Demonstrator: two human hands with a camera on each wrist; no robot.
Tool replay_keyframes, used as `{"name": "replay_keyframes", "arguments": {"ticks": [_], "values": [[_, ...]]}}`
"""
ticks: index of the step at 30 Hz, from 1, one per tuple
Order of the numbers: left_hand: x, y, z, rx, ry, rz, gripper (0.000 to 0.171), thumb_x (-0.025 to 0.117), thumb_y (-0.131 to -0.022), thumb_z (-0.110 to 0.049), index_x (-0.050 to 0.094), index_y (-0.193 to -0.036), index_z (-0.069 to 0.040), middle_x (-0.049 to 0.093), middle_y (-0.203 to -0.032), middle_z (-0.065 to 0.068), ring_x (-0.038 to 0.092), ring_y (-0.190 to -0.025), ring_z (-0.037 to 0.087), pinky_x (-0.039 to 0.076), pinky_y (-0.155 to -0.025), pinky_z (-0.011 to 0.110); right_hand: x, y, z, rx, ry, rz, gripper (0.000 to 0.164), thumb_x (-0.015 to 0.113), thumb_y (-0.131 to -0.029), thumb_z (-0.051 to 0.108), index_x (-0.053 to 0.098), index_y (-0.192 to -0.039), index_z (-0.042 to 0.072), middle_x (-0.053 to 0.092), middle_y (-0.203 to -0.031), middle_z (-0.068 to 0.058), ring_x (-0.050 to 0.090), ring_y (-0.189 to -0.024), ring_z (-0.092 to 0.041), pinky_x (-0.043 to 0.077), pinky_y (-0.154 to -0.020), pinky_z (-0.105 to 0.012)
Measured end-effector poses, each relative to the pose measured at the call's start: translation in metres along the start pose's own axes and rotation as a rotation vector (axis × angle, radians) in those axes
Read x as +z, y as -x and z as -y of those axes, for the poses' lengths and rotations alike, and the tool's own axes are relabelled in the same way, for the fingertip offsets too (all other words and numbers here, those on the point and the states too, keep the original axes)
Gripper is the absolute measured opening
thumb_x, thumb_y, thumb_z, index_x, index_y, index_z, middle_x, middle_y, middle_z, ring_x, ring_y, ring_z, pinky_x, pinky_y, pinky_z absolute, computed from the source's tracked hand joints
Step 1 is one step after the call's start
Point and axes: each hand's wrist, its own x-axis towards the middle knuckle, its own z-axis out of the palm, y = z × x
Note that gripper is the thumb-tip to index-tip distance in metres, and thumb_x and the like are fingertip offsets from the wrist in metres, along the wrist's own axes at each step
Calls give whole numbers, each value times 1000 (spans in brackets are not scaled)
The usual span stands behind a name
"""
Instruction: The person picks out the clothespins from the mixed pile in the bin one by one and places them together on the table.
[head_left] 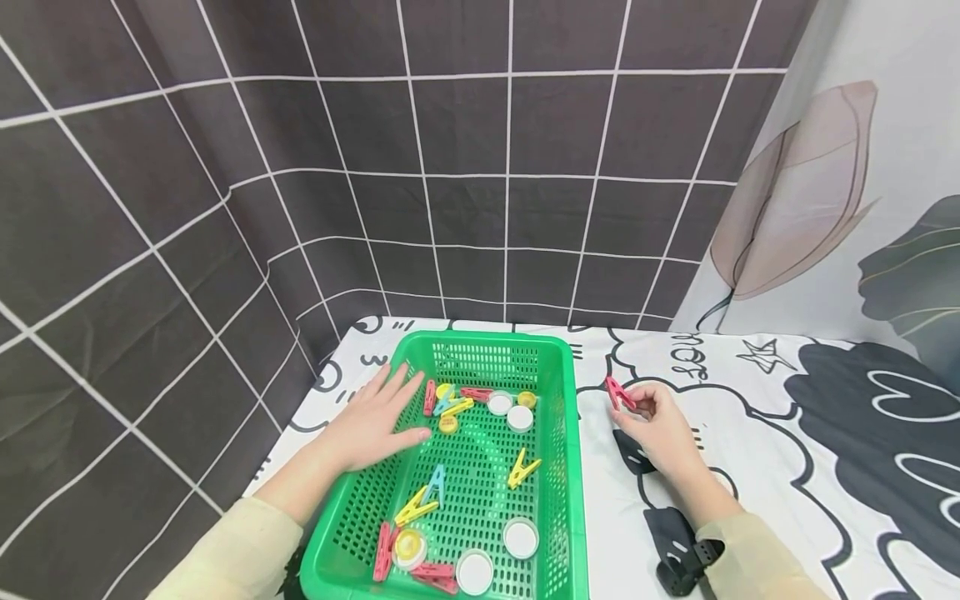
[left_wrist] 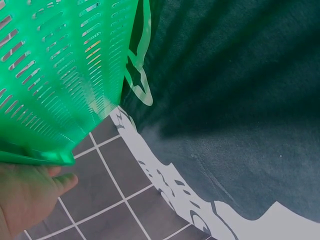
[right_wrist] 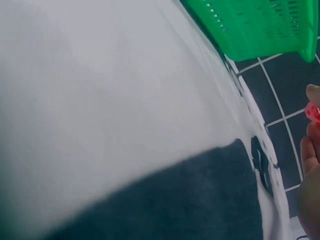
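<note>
To the right of the green basket [head_left: 567,467], my right hand [head_left: 663,427] pinches a red clothespin [head_left: 619,393] between thumb and fingers. The same red clothespin [right_wrist: 312,112] shows at the right edge of the right wrist view, most of it hidden by the fingers. My left hand [head_left: 382,421] lies over the basket's left rim with fingers spread and holds nothing. In the basket are red, yellow and blue clothespins, such as a yellow clothespin [head_left: 522,469] and a blue clothespin [head_left: 435,486]. White round caps [head_left: 521,537] and small yellow caps [head_left: 448,424] lie among them.
The basket stands on a white cloth [head_left: 720,392] printed with black drawings. Behind it and at the left hangs a dark curtain [head_left: 465,125] with white grid lines. A pale leaf-patterned curtain [head_left: 810,167] hangs at the right. A black strap device [head_left: 690,562] sits at my right wrist.
</note>
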Motion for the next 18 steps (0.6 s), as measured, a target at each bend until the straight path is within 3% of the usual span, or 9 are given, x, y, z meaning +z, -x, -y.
{"name": "replay_keyframes", "arguments": {"ticks": [8,18], "values": [[0,0,-1,1,5,-3,88,39,-87,-69,20,-150,-12,14,-154,17,6,-140,39,14,-109,58,0,2,-6,87,50,21,38,72,-83,18,47,-106,0,56,-99,-13,53,-85,-18,44,-68,-13],[1,-1,0,-5,7,-4,85,45,-88,-64,21,-150,-12,14,-154,17,5,-140,39,13,-109,57,6,4,-11,42,119,41,36,72,-83,17,48,-104,1,58,-94,-11,54,-81,-18,45,-64,-20]]}}
